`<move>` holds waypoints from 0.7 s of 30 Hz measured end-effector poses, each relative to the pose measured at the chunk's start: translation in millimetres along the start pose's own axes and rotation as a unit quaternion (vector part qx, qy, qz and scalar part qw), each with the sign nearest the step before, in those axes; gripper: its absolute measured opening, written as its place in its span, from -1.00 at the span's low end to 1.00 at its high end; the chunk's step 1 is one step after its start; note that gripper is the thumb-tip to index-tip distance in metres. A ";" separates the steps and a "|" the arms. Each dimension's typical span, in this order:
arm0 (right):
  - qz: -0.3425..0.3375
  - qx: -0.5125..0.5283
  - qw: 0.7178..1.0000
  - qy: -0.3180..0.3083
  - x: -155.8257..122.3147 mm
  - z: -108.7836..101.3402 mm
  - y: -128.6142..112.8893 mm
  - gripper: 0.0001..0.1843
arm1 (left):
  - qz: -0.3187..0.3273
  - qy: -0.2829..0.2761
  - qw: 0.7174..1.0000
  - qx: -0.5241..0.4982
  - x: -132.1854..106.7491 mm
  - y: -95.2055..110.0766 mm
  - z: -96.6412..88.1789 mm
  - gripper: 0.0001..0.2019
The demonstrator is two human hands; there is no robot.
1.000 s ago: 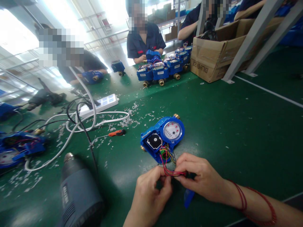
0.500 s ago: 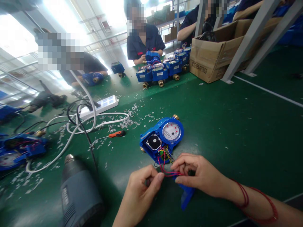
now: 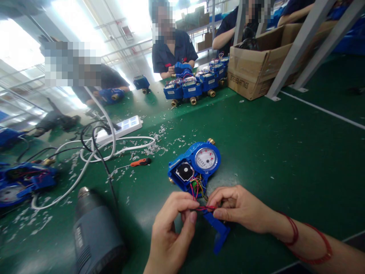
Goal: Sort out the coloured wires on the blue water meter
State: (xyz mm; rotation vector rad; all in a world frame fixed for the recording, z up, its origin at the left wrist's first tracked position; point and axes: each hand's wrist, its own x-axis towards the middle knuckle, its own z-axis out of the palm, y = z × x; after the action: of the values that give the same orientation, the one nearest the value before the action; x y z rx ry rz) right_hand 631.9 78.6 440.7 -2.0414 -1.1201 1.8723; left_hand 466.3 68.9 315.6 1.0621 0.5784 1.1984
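Note:
An open blue water meter [image 3: 196,167] with a white dial lies on the green table just beyond my hands. Red and other coloured wires [image 3: 199,199] run from its open housing toward me. My left hand [image 3: 171,232] pinches the red wires from the left. My right hand [image 3: 242,209], with red cords on the wrist, pinches the same wires from the right. A blue plastic piece [image 3: 218,230] lies under my right fingers; I cannot tell whether the hand grips it.
A grey heat gun [image 3: 95,232] lies at front left. Behind it are white and black cables [image 3: 99,148], a power strip [image 3: 121,127], an orange-handled screwdriver [image 3: 139,162] and plastic scraps. Several blue meters [image 3: 194,83] and a cardboard box [image 3: 256,64] stand at the back, with other people working.
My left hand has come back toward the right hand and again pinches the red wires. The blue piece under my right hand has shifted slightly left.

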 end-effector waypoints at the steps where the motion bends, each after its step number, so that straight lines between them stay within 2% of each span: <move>1: 0.010 0.010 1.000 -0.001 -0.1 0.0 0.9 -0.69 | 0.000 -0.002 1.000 -0.007 -1.0 -0.4 0.5 -0.79; 6: 0.028 0.024 0.999 0.014 -0.6 0.6 2.8 -0.69 | 0.019 -0.014 1.000 -0.015 -2.3 -3.1 11.4 -0.67; 8: 0.027 0.022 0.999 0.013 -0.6 0.8 2.3 -0.69 | 0.037 -0.010 0.999 0.010 -0.4 -2.1 16.8 -0.74; 11: 0.021 0.020 0.999 0.018 0.0 1.0 0.2 -0.69 | 0.020 0.009 0.999 0.040 2.6 0.2 20.7 -0.93; 15: 0.040 0.032 0.998 0.041 1.8 2.1 -3.0 -0.68 | -0.026 0.014 0.998 0.047 2.9 0.4 18.1 -0.94; 21: 0.034 0.023 0.998 0.051 3.6 3.3 -1.9 -0.67 | -0.028 -0.027 0.998 0.048 1.6 -3.3 13.3 -0.90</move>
State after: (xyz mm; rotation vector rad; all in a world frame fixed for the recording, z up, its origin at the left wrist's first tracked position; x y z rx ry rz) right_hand 627.9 81.0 438.3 -2.1483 -0.9847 1.7825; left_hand 479.4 65.8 318.6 1.1493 0.6256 1.1000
